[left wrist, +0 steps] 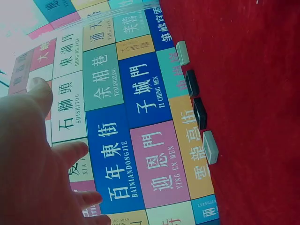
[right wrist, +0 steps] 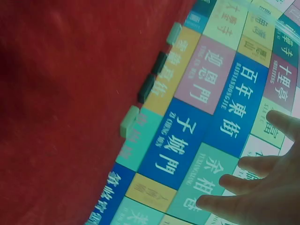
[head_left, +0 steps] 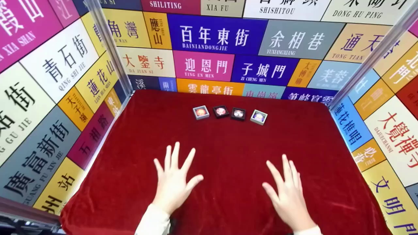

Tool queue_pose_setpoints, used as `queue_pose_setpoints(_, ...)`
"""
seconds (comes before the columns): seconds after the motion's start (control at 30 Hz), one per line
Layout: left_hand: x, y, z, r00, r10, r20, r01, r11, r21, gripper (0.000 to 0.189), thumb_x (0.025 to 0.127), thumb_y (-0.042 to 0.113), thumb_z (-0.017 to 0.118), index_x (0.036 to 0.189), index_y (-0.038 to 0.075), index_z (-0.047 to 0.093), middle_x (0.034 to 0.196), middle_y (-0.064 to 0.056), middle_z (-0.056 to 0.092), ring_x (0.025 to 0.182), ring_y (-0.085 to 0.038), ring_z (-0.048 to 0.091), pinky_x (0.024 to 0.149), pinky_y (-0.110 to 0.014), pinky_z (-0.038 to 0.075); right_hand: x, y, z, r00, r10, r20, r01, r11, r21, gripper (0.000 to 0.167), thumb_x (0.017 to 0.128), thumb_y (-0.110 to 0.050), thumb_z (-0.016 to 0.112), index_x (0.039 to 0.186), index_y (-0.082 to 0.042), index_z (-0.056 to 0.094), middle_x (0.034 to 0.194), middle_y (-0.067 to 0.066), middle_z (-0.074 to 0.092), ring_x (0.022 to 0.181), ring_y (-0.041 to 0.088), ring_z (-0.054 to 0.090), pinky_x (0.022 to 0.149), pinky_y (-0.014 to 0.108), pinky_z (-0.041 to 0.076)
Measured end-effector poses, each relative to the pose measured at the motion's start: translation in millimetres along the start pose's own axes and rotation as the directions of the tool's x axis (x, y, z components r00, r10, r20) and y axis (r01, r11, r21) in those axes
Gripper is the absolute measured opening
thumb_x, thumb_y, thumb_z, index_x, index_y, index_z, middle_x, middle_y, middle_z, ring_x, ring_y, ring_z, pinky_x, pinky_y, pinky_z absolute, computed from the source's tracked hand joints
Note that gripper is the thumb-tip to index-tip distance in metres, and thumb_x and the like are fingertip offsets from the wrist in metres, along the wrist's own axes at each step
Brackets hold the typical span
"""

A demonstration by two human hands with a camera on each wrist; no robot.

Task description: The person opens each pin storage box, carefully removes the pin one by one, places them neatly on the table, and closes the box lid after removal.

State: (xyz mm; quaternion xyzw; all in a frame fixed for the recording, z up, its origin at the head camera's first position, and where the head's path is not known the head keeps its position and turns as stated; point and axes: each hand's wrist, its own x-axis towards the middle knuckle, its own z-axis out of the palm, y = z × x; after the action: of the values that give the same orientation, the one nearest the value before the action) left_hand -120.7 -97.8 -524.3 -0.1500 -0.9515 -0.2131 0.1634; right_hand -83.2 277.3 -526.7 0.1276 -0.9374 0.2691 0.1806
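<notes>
My left hand [head_left: 173,184] is held over the red cloth with its fingers spread, and nothing is in it. To the right, my right hand [head_left: 287,195] likewise has its fingers extended and holds nothing. Beyond both hands, a row of small square boxes lies near the back of the table: a grey box with an orange picture [head_left: 200,112], a black box with a pink picture [head_left: 221,111], a black box with a white pattern [head_left: 238,114] and a pale box with a purple picture [head_left: 259,117]. Both wrist views show spread fingers apart from these boxes.
Dark red velvet cloth [head_left: 228,143] covers the table. Upright panels with colourful street-name signs [head_left: 214,34] enclose it at the back, left and right. Metal posts [head_left: 111,45] stand at the back corners.
</notes>
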Motion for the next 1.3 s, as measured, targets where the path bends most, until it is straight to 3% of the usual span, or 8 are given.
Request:
queue_pose_setpoints(0.2, 46.1, -7.0, 15.8, 1.0, -0.011, -0.014, 0.011, 1.0, 0.009, 0.084, 0.099, 0.069, 0.064, 0.17, 0.031, 0.04, 0.178, -0.02, 0.014, 0.163, -0.048, 0.006, 0.11, -0.09, 0.006, 44.2, 25.2, -3.3, 0.999, 0.024, 0.027, -0.023, 0.999, -0.029, 0.064, 0.107, -0.035, 0.069, 0.166, -0.021, 0.047, 0.179, 0.02, 0.013, 0.159, 0.053, 0.011, 0.12, 0.08, 0.009)
queue_pose_setpoints(0.33, 78.5, -16.1, 32.2, 0.999, -0.032, 0.005, 0.032, 0.999, 0.033, 0.083, 0.1, 0.072, 0.06, 0.17, 0.033, 0.038, 0.179, -0.02, 0.011, 0.163, -0.048, 0.004, 0.11, -0.09, 0.006, 73.6, 42.7, -1.8, 0.997, 0.06, 0.042, -0.058, 0.997, -0.049, 0.064, 0.109, -0.043, 0.064, 0.167, -0.021, 0.045, 0.178, 0.022, 0.011, 0.16, 0.053, 0.009, 0.119, 0.081, 0.008)
queue_pose_setpoints(0.5, 101.7, -24.0, 43.7, 0.997, -0.062, 0.043, 0.06, 0.997, 0.053, 0.084, 0.101, 0.075, 0.055, 0.172, 0.037, 0.032, 0.18, -0.02, 0.006, 0.163, -0.047, 0.001, 0.11, -0.09, 0.004, 95.8, 55.3, 4.7, 0.993, 0.104, 0.062, -0.1, 0.993, -0.064, 0.067, 0.11, -0.05, 0.059, 0.169, -0.022, 0.041, 0.179, 0.022, 0.007, 0.16, 0.054, 0.007, 0.118, 0.082, 0.007)
queue_pose_setpoints(0.77, 113.5, -27.4, 42.8, 0.994, -0.083, 0.072, 0.08, 0.996, 0.048, 0.084, 0.101, 0.078, 0.05, 0.172, 0.037, 0.032, 0.18, -0.019, 0.004, 0.163, -0.048, 0.001, 0.109, -0.091, 0.006, 102.0, 64.7, 10.0, 0.988, 0.116, 0.101, -0.107, 0.99, -0.095, 0.068, 0.111, -0.053, 0.056, 0.169, -0.021, 0.04, 0.178, 0.024, 0.007, 0.159, 0.056, 0.007, 0.116, 0.084, 0.007)
queue_pose_setpoints(1.03, 135.1, -38.7, 40.4, 0.991, -0.106, 0.087, 0.103, 0.994, 0.029, 0.084, 0.101, 0.079, 0.046, 0.173, 0.045, 0.018, 0.18, -0.018, 0.002, 0.164, -0.044, -0.005, 0.112, -0.089, 0.003, 105.5, 70.9, 19.2, 0.988, 0.101, 0.118, -0.086, 0.989, -0.123, 0.068, 0.109, -0.052, 0.059, 0.167, -0.021, 0.043, 0.178, 0.025, 0.01, 0.159, 0.056, 0.009, 0.116, 0.084, 0.009)
queue_pose_setpoints(1.2, 154.8, -45.8, 35.6, 0.985, -0.105, 0.133, 0.105, 0.994, 0.012, 0.084, 0.102, 0.077, 0.048, 0.174, 0.041, 0.021, 0.18, -0.018, 0.008, 0.164, -0.042, -0.005, 0.115, -0.086, 0.007, 104.6, 70.5, 20.5, 0.989, 0.102, 0.112, -0.09, 0.99, -0.104, 0.068, 0.109, -0.052, 0.06, 0.167, -0.02, 0.044, 0.178, 0.024, 0.01, 0.159, 0.055, 0.009, 0.116, 0.084, 0.009)
queue_pose_setpoints(1.3, 175.6, -51.7, 32.3, 0.984, -0.092, 0.151, 0.09, 0.996, 0.016, 0.083, 0.104, 0.072, 0.052, 0.173, 0.034, 0.028, 0.176, -0.019, 0.02, 0.163, -0.044, 0.009, 0.118, -0.08, 0.019, 100.2, 66.7, 17.8, 0.989, 0.102, 0.11, -0.094, 0.992, -0.079, 0.067, 0.109, -0.05, 0.061, 0.167, -0.02, 0.043, 0.178, 0.024, 0.01, 0.16, 0.054, 0.009, 0.118, 0.082, 0.008)
